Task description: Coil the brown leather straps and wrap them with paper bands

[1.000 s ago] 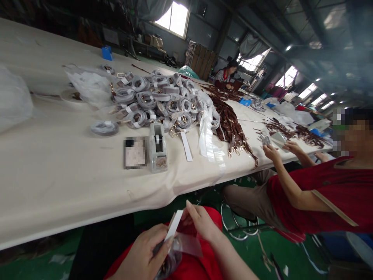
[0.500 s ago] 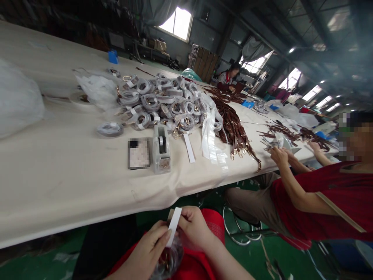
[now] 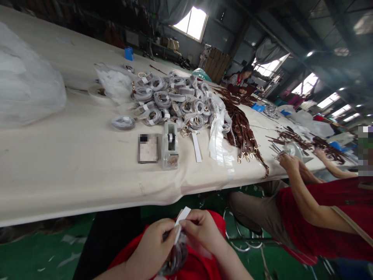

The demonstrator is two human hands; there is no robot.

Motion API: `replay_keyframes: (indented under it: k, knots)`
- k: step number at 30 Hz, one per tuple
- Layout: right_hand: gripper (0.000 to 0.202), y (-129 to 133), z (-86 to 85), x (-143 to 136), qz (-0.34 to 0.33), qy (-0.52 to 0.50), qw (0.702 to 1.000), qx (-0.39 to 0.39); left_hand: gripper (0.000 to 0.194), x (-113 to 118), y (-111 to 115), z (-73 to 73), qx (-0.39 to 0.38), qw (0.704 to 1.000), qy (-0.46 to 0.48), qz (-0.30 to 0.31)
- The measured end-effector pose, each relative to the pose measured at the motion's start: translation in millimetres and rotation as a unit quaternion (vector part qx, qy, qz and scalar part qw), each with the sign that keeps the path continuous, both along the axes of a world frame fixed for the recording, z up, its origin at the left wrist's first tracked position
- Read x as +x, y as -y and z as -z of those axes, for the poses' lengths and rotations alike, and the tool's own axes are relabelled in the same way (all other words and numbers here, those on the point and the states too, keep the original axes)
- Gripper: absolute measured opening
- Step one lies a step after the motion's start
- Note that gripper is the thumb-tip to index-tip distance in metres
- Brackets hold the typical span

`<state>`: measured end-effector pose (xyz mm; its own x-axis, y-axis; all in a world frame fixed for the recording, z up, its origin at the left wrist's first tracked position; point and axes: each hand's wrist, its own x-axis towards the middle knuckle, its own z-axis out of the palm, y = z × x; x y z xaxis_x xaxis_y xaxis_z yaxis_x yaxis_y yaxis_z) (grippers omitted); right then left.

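Above my lap, my left hand [image 3: 159, 241] pinches a white paper strip [image 3: 183, 218] between thumb and fingers. From the other side my right hand [image 3: 204, 229] grips the same strip, thumb pressed near its middle. Just under the strip hangs a coiled strap in clear plastic [image 3: 176, 256], partly hidden by my fingers; which hand bears it I cannot tell. On the table in front lie another white strip [image 3: 197, 147], a tape dispenser [image 3: 170, 146] and a pile of coiled, plastic-wrapped straps [image 3: 161, 99] with gold clasps.
A cream-covered table [image 3: 101, 167] runs across the view, its edge just beyond my hands. Brown straps [image 3: 237, 120] and clear plastic strips [image 3: 218, 136] lie right of the pile. A plastic bag [image 3: 29, 81] stands left. A co-worker in red [image 3: 314, 210] sits close on my right.
The view has shifted, so the table's things appear farther right. My hands have come closer together on the strip, with my right thumb now lying over it.
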<state>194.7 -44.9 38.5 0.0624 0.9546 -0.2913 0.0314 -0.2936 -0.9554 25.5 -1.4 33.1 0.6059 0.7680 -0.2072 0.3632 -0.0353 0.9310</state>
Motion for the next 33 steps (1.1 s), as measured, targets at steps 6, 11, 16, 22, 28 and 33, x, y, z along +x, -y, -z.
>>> replay_keyframes:
  k: [6,11,16,22,28,33]
  knots:
    - [0.019,-4.7,-3.3,6.9,-0.006,0.033,0.999,-0.024,0.016,-3.1,5.8,1.4,-0.036,0.997,0.022,-0.062]
    - [0.026,-9.0,-10.1,11.7,-0.08,0.003,0.994,-0.07,0.015,-2.2,6.1,-5.1,-0.051,0.998,0.013,-0.045]
    - [0.032,-11.6,-4.7,16.5,-0.106,0.016,0.988,-0.107,0.016,-0.2,6.6,-8.5,-0.056,0.998,0.006,-0.04]
    - [0.036,-19.6,-16.7,15.9,-0.144,-0.008,0.983,-0.117,0.016,-1.2,7.6,-7.0,-0.052,0.998,0.005,-0.031]
    - [0.039,-25.7,-24.1,23.5,-0.176,0.005,0.975,-0.133,0.016,-2.6,8.2,-9.6,-0.061,0.997,0.026,-0.029]
    - [0.036,-26.0,-19.9,24.3,-0.177,0.022,0.974,-0.142,0.014,-3.2,10.0,-13.5,-0.065,0.997,0.002,-0.029]
